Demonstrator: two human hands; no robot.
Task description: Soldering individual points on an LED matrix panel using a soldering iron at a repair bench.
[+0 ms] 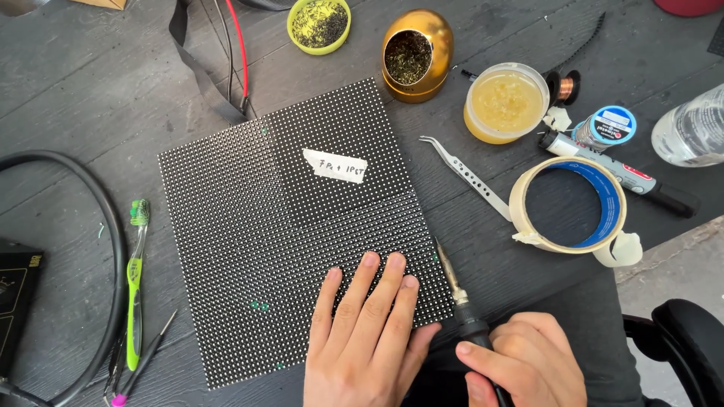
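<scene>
While the left hand (pixel 367 335) lies flat and open, fingers spread a little, on the near edge of the black dotted panel (pixel 249 226), the right hand (pixel 528 362) is closed around the dark handle of a soldering iron (pixel 460 298). The iron's metal tip points up and away, ending just beside the panel's near right corner; whether it touches the panel cannot be told. The panel is square, set slightly askew on the dark wooden table (pixel 60 83), and one small white strip of tape (pixel 335 166) with handwriting is stuck near its far middle.

To the right of the iron lie one pair of perforated steel tweezers (pixel 466 175) and one wide roll of cream masking tape (pixel 567 205) with a blue inner ring. Just beyond the roll rests a black and white marker pen (pixel 626 175), touching a small round blue-and-white labelled spool (pixel 607 126). A clear plastic bottle (pixel 690 128) shows at the right edge.

Along the far side stand three round containers: a green cup (pixel 319 24) of dark shavings, a gold domed tip cleaner (pixel 416 54), and a clear tub of yellow paste (pixel 505 102). A small coil of copper wire (pixel 564 87) lies just beside the tub.

Left of the panel lie one green toothbrush (pixel 135 283) and a thick black cable (pixel 113 249).
</scene>
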